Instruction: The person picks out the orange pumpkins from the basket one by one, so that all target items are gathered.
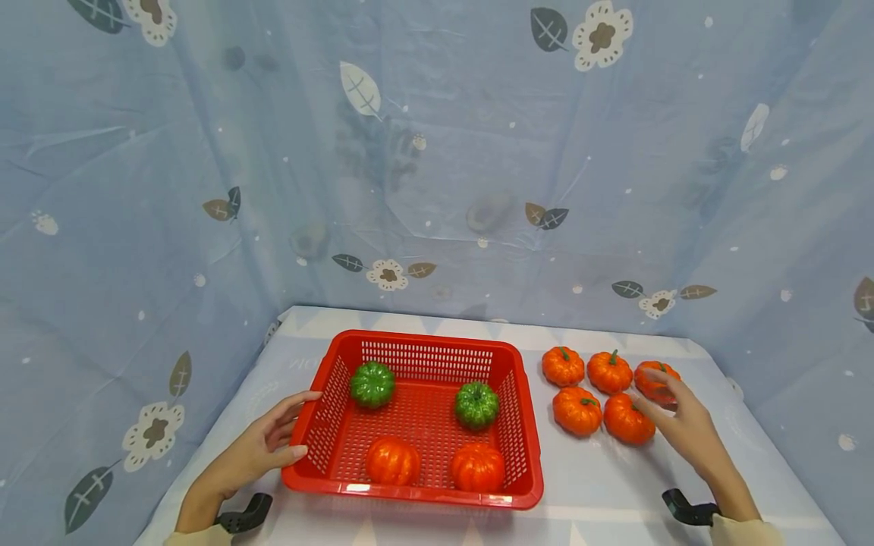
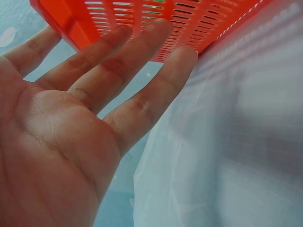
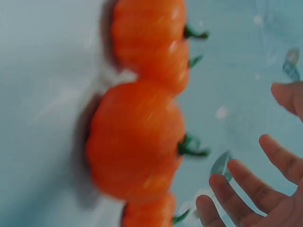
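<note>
Head view: right hand [image 1: 686,425] is reaching, fingers spread and holding nothing, over the orange pumpkins [image 1: 577,410] on the tabletop [image 1: 601,485] right of the red basket [image 1: 526,462]; next move looks like closing on the far-right pumpkin [image 1: 654,379]. Left wrist view: left hand [image 2: 71,123] is lying open, straight fingertips [image 2: 182,56] touching the basket wall. Right wrist view: fingers [image 3: 236,194] are hovering loosely apart beside the pumpkins, gripping none.
</note>
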Motion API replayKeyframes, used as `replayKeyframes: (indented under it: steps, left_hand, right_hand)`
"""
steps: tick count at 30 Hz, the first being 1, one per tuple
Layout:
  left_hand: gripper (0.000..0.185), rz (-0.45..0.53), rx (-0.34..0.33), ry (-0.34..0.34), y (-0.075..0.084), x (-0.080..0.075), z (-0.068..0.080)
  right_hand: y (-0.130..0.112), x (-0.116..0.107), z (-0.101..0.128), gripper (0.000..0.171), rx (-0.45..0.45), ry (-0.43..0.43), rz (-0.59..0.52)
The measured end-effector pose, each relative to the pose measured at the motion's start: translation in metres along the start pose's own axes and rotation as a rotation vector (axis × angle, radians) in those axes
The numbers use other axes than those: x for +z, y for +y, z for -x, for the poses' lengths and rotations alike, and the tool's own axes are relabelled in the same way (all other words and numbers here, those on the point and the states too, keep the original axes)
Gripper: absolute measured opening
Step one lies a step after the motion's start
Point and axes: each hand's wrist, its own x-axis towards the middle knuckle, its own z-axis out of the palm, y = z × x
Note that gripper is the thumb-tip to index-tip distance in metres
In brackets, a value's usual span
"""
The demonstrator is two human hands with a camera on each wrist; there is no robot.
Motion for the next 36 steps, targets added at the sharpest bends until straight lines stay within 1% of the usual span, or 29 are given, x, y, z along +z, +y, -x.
replayKeyframes:
  steps: [2, 5, 9, 13, 17, 24, 31, 36]
  left_hand:
    - [0.072, 0.005, -0.006, 0.002, 0.0, 0.0, 0.0]
    - [0.071, 0.009, -0.007, -0.003, 0.0, 0.0, 0.0]
    - [0.071, 0.014, 0.0, -0.017, 0.0, 0.0, 0.0]
    - [0.071, 0.013, 0.003, -0.019, -0.001, 0.0, 0.0]
    - [0.071, 0.01, 0.0, -0.016, 0.0, 0.001, 0.0]
    - [0.071, -0.011, -0.004, -0.002, 0.001, 0.002, -0.001]
    - [0.07, -0.028, 0.004, 0.002, 0.0, 0.001, -0.001]
    - [0.071, -0.027, -0.002, 0.013, 0.001, 0.001, 0.0]
  right_hand:
    - [-0.01, 0.001, -0.003, 0.058, -0.039, 0.01, 0.008]
    - [-0.025, 0.005, -0.007, 0.057, -0.092, 0.005, -0.01]
    - [-0.046, 0.013, -0.013, 0.058, -0.144, -0.013, -0.027]
    - [-0.07, 0.023, -0.02, 0.053, -0.203, -0.042, -0.042]
    - [-0.089, 0.033, -0.027, 0.051, -0.27, -0.097, -0.078]
    - [-0.118, 0.052, -0.037, 0.05, -0.321, -0.209, -0.125]
    - [-0.154, 0.07, -0.044, 0.045, -0.482, -0.294, -0.148]
    - [-0.176, 0.085, -0.047, 0.046, -0.533, -0.349, -0.149]
